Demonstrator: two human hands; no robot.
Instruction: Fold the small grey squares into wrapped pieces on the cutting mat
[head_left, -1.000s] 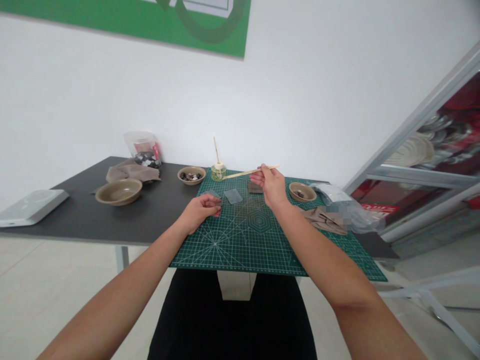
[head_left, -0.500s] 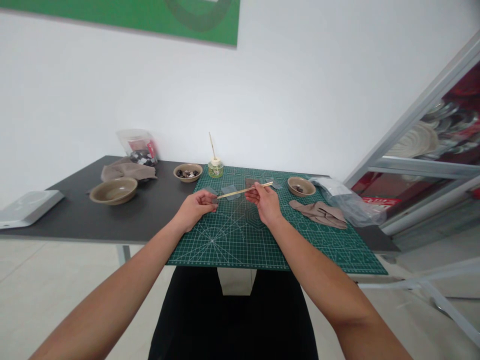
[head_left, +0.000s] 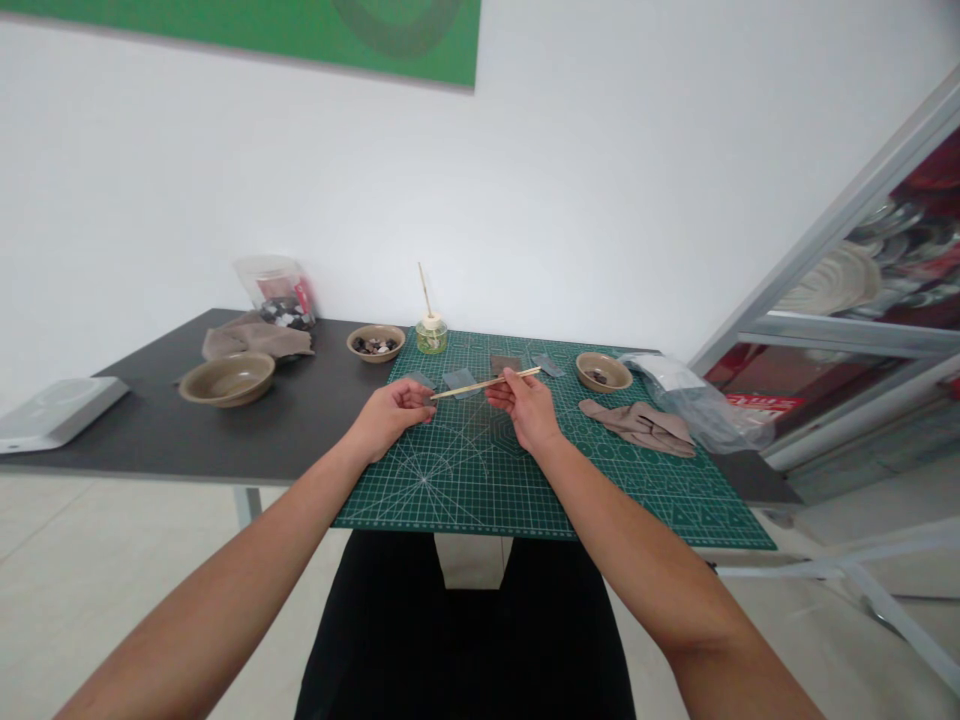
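A few thin pale wooden sticks (head_left: 484, 384) lie together in a slanting bundle above the green cutting mat (head_left: 480, 490). My right hand (head_left: 531, 408) pinches them near their right end, thumb on top. At their left end are the fingertips of my left hand (head_left: 394, 412), which is closed in a pinch there. Beneath and behind the sticks, small greyish pouches (head_left: 460, 381) and a brown square (head_left: 505, 364) lie on the mat. A diffuser bottle (head_left: 431, 335) with similar sticks upright in it stands at the mat's back left.
Left of the mat are a bowl of stones (head_left: 376, 357), a larger bowl (head_left: 229, 393), a brown cloth (head_left: 259, 338), a clear tub (head_left: 276, 290) and a white scale (head_left: 64, 412). On the right sit another bowl (head_left: 603, 384), a folded cloth (head_left: 641, 427) and a plastic bag (head_left: 694, 405).
My right hand has shifted slightly left along with the sticks, closer to my left hand. My left hand stays nearly where it was.
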